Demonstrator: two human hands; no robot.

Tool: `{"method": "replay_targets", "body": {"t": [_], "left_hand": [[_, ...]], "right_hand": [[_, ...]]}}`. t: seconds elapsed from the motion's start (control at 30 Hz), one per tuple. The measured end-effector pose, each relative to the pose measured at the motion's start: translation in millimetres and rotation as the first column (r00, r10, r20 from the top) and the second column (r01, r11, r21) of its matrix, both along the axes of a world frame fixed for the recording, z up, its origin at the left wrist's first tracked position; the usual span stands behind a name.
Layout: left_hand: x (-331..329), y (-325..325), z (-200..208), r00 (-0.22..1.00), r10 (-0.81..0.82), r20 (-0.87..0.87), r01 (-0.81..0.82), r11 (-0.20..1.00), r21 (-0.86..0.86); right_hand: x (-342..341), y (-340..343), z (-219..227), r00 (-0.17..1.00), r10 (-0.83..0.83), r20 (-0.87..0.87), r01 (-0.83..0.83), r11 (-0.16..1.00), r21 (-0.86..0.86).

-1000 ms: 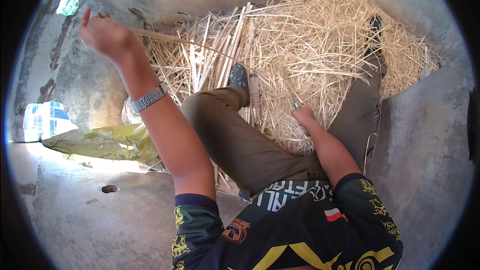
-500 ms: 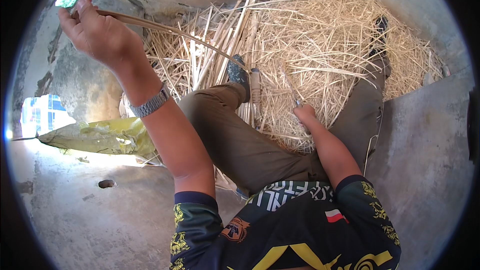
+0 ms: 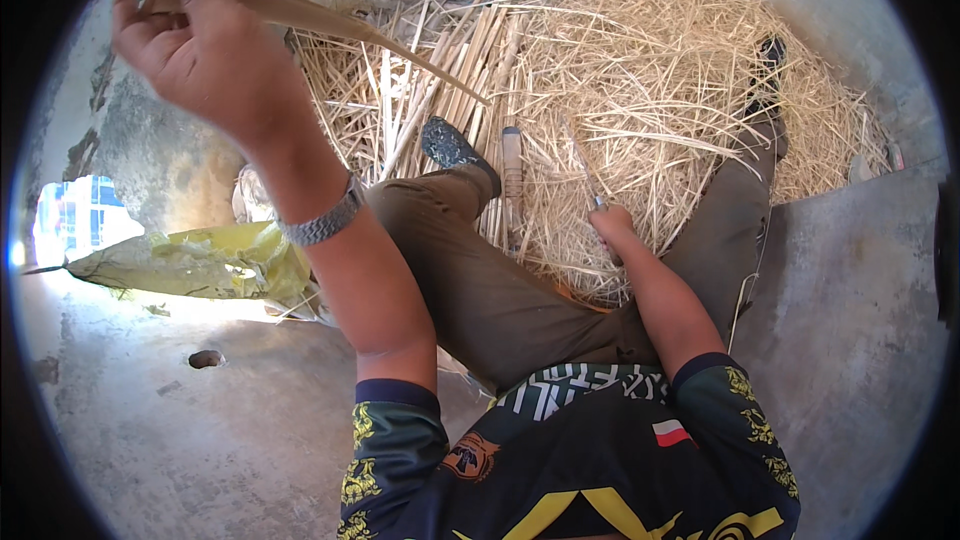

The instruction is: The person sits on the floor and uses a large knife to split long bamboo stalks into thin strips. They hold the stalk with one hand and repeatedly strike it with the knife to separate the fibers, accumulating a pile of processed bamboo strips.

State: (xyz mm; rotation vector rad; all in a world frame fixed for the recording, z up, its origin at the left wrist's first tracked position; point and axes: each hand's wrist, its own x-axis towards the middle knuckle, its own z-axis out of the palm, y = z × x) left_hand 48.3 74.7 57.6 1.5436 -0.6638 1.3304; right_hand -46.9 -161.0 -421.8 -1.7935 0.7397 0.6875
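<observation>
Pinching a split bamboo strip (image 3: 322,17) between thumb and fingers, the left hand (image 3: 205,50) stands raised beyond the left edge of the shavings heap (image 3: 650,70), seemingly lifting its length clear; right hand (image 3: 614,231), fingers wrapped round a knife (image 3: 598,202), at the heap's near edge, blade pointed away.

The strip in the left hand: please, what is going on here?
The person's left hand holds up a long, flat strip. Low in front, the right hand holds a knife. Straw lies between the legs, with loose sticks beside it, beyond the left shoe.
</observation>
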Motion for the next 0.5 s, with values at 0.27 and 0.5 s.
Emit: {"method": "replay_targets", "body": {"t": [0.27,0.5], "left_hand": [[23,2,-18,0.951,-0.276,-0.136,0.262,0.958,-0.114],[77,45,-20,0.965,-0.188,-0.181,0.126,0.943,-0.307]], "right_hand": [[5,0,-14,0.997,0.049,0.062,-0.043,0.995,-0.086],[50,44,59,0.948,-0.04,0.317,-0.009,0.988,0.154]]}}
